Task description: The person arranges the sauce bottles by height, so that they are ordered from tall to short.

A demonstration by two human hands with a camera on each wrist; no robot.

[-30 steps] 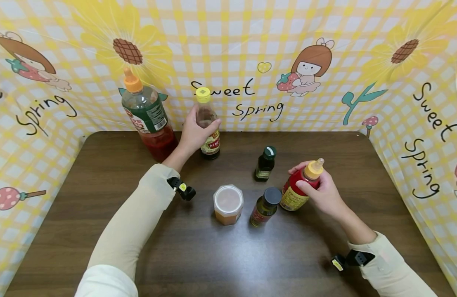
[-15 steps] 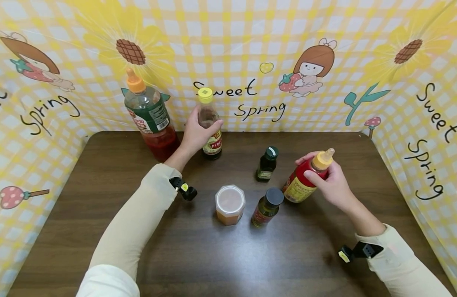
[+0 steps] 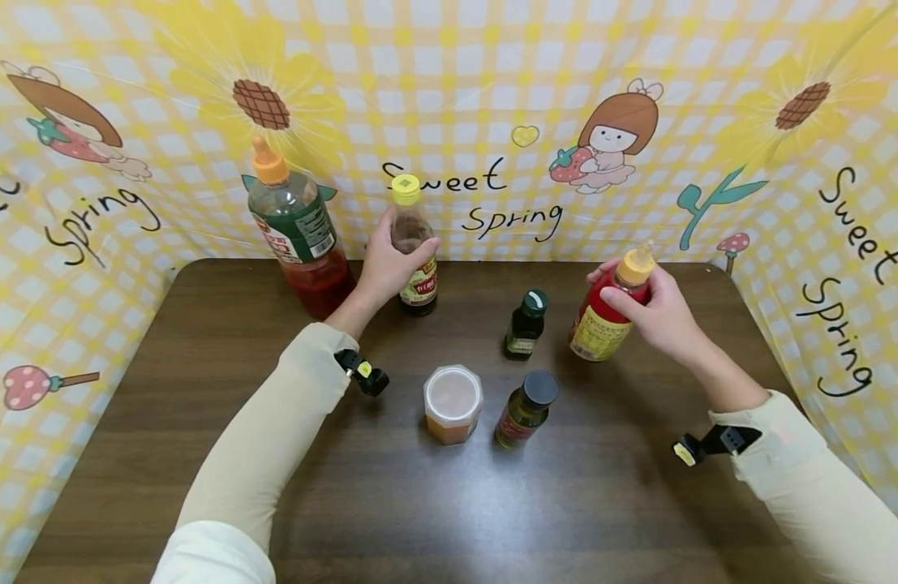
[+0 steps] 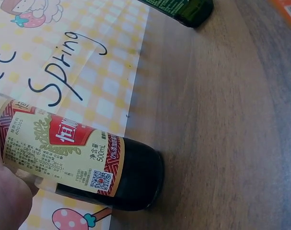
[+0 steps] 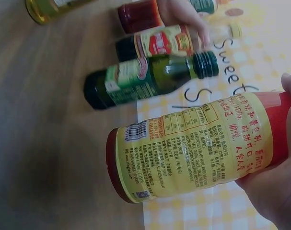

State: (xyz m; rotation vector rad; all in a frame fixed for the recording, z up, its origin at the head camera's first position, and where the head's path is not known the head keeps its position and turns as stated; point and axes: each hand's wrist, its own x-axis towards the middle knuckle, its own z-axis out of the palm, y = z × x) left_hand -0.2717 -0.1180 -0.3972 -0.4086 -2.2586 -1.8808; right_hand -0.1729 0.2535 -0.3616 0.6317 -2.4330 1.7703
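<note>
Six containers here, five bottles plus one stubby faceted jar [image 3: 453,405] with a pale flat lid and something orange-brown inside. Left hand [image 3: 385,259] has its fingers curled round the see-through dark sauce bottle [image 3: 420,285], yellow cap, cream and red label, standing upright at the back edge. Right hand [image 3: 662,312] has its fingers wrapped round the red squeeze bottle [image 3: 600,332], glossy with a yellow label and nozzle cap, right of the others and leaning a bit. Can't tell if its base touches down.

Then there's the big clear bottle [image 3: 302,231], red sauce and orange nozzle top, just left of the left hand. Two small dark ones sit mid-right: a green-capped bottle [image 3: 523,332] and a black-capped bottle [image 3: 522,415] nearer the front.

Worktop [image 3: 375,503] is brown woodgrain, rounded back corners, a bit shiny. Creased yellow-and-white checked cloth [image 3: 449,89] surrounds it, printed with two big sunflowers.
</note>
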